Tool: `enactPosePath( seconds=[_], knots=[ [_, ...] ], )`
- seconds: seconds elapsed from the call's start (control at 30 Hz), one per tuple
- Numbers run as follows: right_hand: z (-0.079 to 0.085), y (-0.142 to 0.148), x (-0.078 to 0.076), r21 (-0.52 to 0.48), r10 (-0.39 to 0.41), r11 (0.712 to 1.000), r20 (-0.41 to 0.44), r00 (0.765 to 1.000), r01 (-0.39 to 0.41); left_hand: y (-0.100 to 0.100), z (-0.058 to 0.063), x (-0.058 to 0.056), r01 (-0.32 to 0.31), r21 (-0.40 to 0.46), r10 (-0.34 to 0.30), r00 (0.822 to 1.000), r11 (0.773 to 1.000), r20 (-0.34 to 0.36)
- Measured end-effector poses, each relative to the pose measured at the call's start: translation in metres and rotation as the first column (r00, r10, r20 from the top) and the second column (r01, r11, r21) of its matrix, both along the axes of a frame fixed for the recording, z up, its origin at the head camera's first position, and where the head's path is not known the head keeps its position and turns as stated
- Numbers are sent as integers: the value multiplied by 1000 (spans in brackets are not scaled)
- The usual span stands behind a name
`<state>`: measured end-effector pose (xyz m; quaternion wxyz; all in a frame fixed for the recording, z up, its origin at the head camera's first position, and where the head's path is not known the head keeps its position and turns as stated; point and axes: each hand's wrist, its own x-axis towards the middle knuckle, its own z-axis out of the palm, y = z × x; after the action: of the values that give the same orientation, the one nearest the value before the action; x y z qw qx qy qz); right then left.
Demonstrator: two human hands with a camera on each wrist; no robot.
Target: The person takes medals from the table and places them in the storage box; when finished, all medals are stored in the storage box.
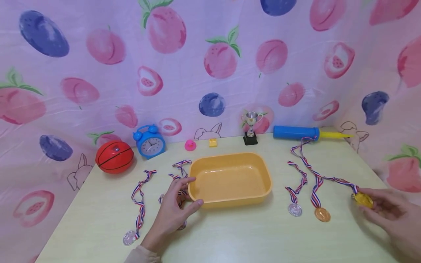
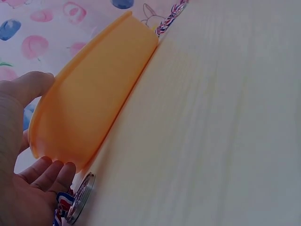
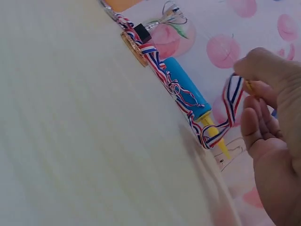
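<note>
My left hand grips the left end of a yellow plastic tub, with the thumb at its front corner and fingers along its end wall. Medal ribbons lie beside that end, partly behind the hand; a medal shows under the fingers in the left wrist view. At the right, my right hand pinches a gold medal above the table, its striped ribbon trailing back to the left. Near it lie a silver medal and a bronze medal with their ribbons.
Another silver medal lies at the left. Along the back are a red ball, a blue alarm clock, a pink duck, a yellow block, a trophy and a blue pump. A fruit-print curtain hangs behind.
</note>
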<state>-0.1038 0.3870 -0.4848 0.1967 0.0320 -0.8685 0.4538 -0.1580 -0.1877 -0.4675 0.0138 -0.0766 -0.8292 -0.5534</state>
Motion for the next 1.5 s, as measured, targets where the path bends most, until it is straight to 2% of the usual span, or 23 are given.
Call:
enactPosePath(
  seconds=[0.1,0.2,0.27,0.43,0.67,0.8,1.1,1.33,1.5],
  knots=[
    [11,-3,-7,-102,59,993,-74,995,-67,0,0,0,3,4,-3,1000,1000,-1],
    [26,-7,-15,-185,134,969,-160,978,-163,0,-1,0,8,9,-8,1000,1000,-5],
    [37,-11,-22,-189,148,965,-184,972,-183,0,-1,0,13,13,-13,1000,1000,-6],
    [67,-26,-39,-98,76,991,-172,982,-94,-1,-1,0,19,19,-19,1000,1000,-3],
    [102,-46,-60,-27,5,1000,-153,988,-9,-1,-1,0,22,26,-22,1000,999,-5],
    [116,-56,-68,7,-3,1000,-163,987,4,-1,-1,-1,21,29,-21,1000,999,-4],
    [141,-77,-84,4,8,1000,-214,977,-7,-1,0,0,18,27,-18,1000,999,1],
    [162,-97,-100,-67,67,994,-266,962,-87,-1,-1,1,12,26,-12,1000,1000,4],
    [177,-120,-110,-84,78,991,-292,953,-107,0,-2,0,14,24,-14,1000,1000,-3]
  ],
)
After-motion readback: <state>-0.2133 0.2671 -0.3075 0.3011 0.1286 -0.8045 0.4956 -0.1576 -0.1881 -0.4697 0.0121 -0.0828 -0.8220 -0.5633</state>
